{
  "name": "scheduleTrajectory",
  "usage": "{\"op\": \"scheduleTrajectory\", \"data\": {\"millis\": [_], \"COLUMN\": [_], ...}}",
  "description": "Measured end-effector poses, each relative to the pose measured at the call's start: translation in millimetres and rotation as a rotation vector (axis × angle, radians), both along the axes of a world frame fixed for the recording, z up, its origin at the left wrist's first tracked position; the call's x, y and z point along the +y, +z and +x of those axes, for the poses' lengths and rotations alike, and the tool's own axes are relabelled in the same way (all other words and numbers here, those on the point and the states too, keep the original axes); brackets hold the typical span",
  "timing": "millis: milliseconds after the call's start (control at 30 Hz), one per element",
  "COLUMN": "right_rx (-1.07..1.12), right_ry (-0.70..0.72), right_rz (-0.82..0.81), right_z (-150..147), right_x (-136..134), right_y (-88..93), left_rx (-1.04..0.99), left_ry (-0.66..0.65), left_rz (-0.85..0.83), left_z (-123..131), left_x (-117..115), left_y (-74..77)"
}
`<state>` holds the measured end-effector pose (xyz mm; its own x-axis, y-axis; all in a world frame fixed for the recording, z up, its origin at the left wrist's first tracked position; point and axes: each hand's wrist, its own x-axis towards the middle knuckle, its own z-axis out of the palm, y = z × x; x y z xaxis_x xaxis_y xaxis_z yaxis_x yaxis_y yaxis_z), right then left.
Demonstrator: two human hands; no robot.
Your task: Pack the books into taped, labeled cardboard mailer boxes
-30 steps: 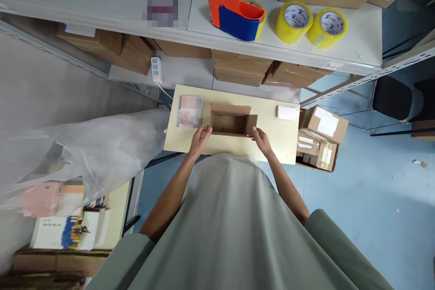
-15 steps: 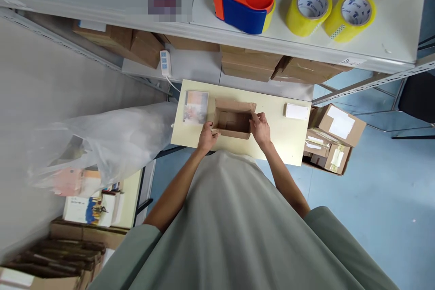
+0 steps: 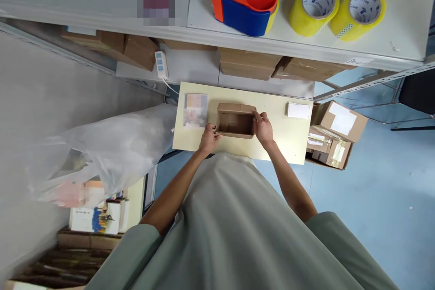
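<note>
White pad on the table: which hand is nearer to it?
Right. The right hand holds the box at its right end, toward the white pad; the left hand holds its left end, beyond the box.

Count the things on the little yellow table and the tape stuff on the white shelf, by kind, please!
Cardboard box: 1
Flat wrapped packet: 1
White pad: 1
Loose yellow tape rolls: 2
Tape dispenser: 1
Total: 6
</note>
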<state>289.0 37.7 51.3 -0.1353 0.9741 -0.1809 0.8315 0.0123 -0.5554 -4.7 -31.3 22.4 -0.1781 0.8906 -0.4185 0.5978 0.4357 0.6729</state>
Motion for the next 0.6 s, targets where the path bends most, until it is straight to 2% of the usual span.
{"op": "scheduleTrajectory", "data": {"millis": [100, 233, 333, 433, 600], "right_rx": [-0.038, -0.075, -0.104, -0.105, -0.102], "right_ry": [-0.025, -0.115, -0.192, -0.197, -0.137], "right_rz": [-0.007, 0.019, 0.066, 0.098, 0.089], "right_z": [-2.5, -9.6, -23.9, -48.1, -100.3], "right_x": [-2.3, -9.4, -16.8, -24.6, -35.9], "right_y": [6.2, 22.6, 39.3, 56.7, 78.5], "left_rx": [-0.026, -0.108, -0.131, -0.058, 0.112], "left_ry": [-0.061, -0.228, -0.258, -0.151, 0.180], "left_rz": [-0.015, -0.065, -0.067, -0.046, 0.026], "left_z": [-8.6, -28.8, -51.6, -82.1, -136.7], "left_x": [3.6, 6.8, 11.8, 22.6, 47.8], "left_y": [0.3, 1.8, -0.3, -6.7, -25.4]}}
